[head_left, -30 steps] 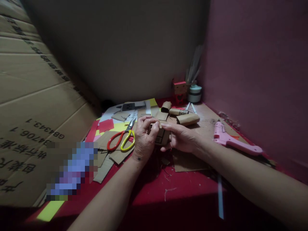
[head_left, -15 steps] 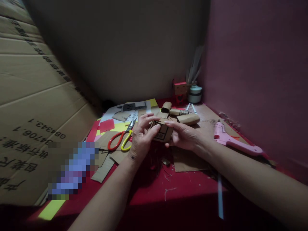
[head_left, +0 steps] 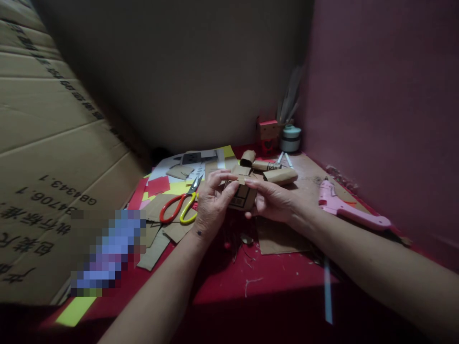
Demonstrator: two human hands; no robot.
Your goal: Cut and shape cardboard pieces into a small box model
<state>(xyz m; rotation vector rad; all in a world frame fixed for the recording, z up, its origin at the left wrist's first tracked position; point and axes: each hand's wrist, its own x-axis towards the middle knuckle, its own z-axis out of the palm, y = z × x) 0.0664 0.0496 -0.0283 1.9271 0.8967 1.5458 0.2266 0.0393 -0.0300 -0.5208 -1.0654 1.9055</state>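
Note:
Between my two hands is a small brown cardboard piece [head_left: 244, 197] with black printed lines, held up over the red table. My left hand [head_left: 217, 193] grips its left side, thumb across the printed face and fingers along the top. On the right edge, my right hand [head_left: 270, 198] pinches it with the thumb on top and the fingers partly hidden behind. Scissors [head_left: 186, 205] with one red and one yellow handle lie just left of my left hand. Rolled cardboard tubes [head_left: 280, 177] lie beyond my right hand.
A pink glue gun [head_left: 347, 210] rests on the right by the wall. At the back stand a red-and-brown box figure [head_left: 268, 136] and a pale green pot [head_left: 290, 139]. Coloured paper [head_left: 159, 185] and cardboard scraps lie left. A large carton [head_left: 53, 157] walls the left side.
My hands keep the same grip on the cardboard piece, which tilts very slightly. The view has shifted a little; the other things lie where they were.

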